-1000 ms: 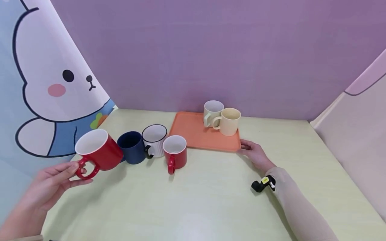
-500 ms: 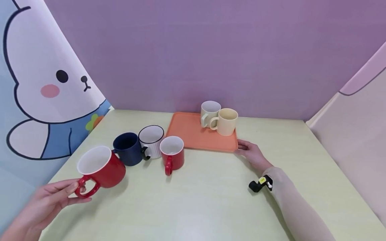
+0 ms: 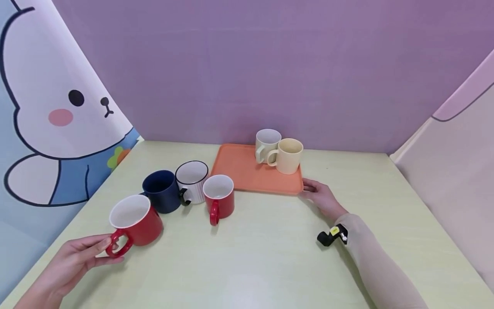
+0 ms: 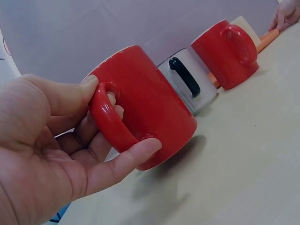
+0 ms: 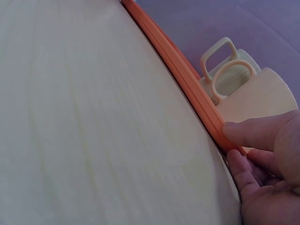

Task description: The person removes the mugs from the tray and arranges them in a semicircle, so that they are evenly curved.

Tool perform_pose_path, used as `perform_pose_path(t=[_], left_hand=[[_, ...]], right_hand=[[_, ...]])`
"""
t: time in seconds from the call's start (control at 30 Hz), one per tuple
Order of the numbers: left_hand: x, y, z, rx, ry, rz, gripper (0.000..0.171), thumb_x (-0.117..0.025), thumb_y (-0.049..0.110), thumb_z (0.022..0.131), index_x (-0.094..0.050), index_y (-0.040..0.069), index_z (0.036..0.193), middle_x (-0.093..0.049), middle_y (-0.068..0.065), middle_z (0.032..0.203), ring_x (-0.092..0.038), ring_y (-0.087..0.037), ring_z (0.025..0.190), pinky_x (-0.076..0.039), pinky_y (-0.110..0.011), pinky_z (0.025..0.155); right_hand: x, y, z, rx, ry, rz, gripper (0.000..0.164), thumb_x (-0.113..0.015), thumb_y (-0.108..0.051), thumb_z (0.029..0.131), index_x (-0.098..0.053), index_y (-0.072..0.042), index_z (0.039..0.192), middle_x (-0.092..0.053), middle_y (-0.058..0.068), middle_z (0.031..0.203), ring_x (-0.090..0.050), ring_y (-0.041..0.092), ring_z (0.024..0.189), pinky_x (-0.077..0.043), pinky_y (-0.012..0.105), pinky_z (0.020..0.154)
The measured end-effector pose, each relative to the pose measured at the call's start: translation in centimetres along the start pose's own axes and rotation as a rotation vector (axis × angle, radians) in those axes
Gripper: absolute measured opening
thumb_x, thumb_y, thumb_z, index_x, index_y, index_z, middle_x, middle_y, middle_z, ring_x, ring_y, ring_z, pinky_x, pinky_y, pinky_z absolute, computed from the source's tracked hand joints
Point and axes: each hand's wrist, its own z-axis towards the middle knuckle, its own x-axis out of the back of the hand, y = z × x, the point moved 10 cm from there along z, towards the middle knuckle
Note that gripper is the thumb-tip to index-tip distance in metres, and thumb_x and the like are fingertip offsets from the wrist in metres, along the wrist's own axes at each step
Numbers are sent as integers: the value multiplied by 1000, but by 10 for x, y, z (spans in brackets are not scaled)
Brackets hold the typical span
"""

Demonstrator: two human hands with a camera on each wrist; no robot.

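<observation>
My left hand (image 3: 81, 259) holds a large red mug (image 3: 148, 227) with a white inside by its handle, fingers through the loop and thumb on top. The mug is slightly tilted, close over the table, its shadow showing beneath it in the left wrist view. A navy mug (image 3: 166, 201) stands right behind it. My right hand (image 3: 323, 198) grips the near right corner of an orange tray (image 3: 239, 169), with the thumb (image 5: 253, 132) on its rim. On that tray stand a pale mug (image 3: 266, 143) and a cream mug (image 3: 289, 159).
A white ribbed mug (image 3: 197, 191) with a black rim and handle stands beside the navy one. Right of it is a smaller red mug (image 3: 224, 204), in front of the tray's near left corner. A purple backdrop (image 3: 247, 73) rises behind the table (image 3: 262, 244).
My left hand has lowered the large red mug toward the table and brought it more upright, nearer the viewer. The head view has shifted slightly; my right hand stays at the tray corner.
</observation>
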Motion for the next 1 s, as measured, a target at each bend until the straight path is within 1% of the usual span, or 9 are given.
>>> perform_pose_path(t=[0.2, 0.3, 0.47, 0.57, 0.7, 0.8, 0.9, 0.93, 1.0], left_hand=[[16, -14, -4, 98, 157, 45, 41, -45, 0, 105, -78, 23, 111, -71, 10, 105, -66, -7, 93, -60, -32, 75], [19, -18, -3, 115, 197, 43, 39, -46, 1, 104, -78, 21, 111, -71, 10, 104, -66, -7, 93, -60, -33, 75], [23, -22, -1, 133, 240, 52, 37, -48, 2, 104, -79, 21, 109, -70, 12, 102, -66, -7, 91, -61, -35, 74], [24, -21, 0, 126, 265, 55, 36, -49, 2, 104, -79, 21, 109, -71, 10, 101, -66, -7, 90, -61, -35, 73], [20, -18, 1, 88, 281, 39, 35, -50, 1, 103, -79, 20, 108, -72, 7, 101, -67, -9, 90, -61, -36, 72], [17, -16, 3, 60, 264, 18, 34, -50, 1, 103, -79, 18, 108, -72, 5, 101, -67, -10, 90, -61, -37, 72], [16, -18, 4, 83, 231, 20, 36, -48, 3, 104, -79, 21, 106, -71, 6, 102, -67, -11, 91, -61, -36, 73], [17, -19, 4, 102, 227, 37, 36, -48, 4, 105, -79, 23, 105, -71, 7, 102, -67, -10, 91, -61, -36, 74], [21, -20, 3, 157, 237, 99, 36, -49, 7, 105, -78, 27, 103, -69, 10, 101, -65, -8, 91, -60, -35, 75]], right_hand=[[-1, -2, 0, 13, -3, 0, 58, -62, 6, 93, -38, 12, 145, -50, 33, 135, -50, 40, 124, -48, 14, 86], [1, -4, 1, 19, 7, 1, 57, -61, 8, 92, -38, 13, 145, -50, 34, 134, -49, 41, 123, -47, 13, 85], [1, -2, 0, -2, 4, 6, 58, -60, 8, 93, -37, 12, 146, -48, 33, 137, -48, 40, 125, -47, 13, 85], [1, -2, -1, -7, 3, 12, 59, -61, 7, 93, -37, 11, 146, -48, 33, 138, -47, 40, 126, -47, 13, 85], [3, -2, -1, -4, 9, 16, 58, -61, 8, 93, -37, 12, 146, -48, 34, 137, -48, 39, 125, -47, 12, 85], [3, -1, 0, -3, 12, 13, 58, -61, 7, 93, -37, 12, 146, -48, 33, 137, -48, 39, 125, -47, 12, 84], [4, 0, 1, -6, 14, 8, 58, -61, 7, 93, -38, 11, 146, -49, 33, 137, -48, 40, 125, -47, 12, 84], [3, 0, 1, -7, 14, 4, 58, -61, 7, 93, -38, 11, 146, -49, 33, 137, -48, 39, 125, -47, 12, 84], [2, 1, 1, -7, 11, 4, 58, -61, 7, 93, -38, 11, 146, -49, 33, 137, -48, 39, 125, -47, 12, 85]])
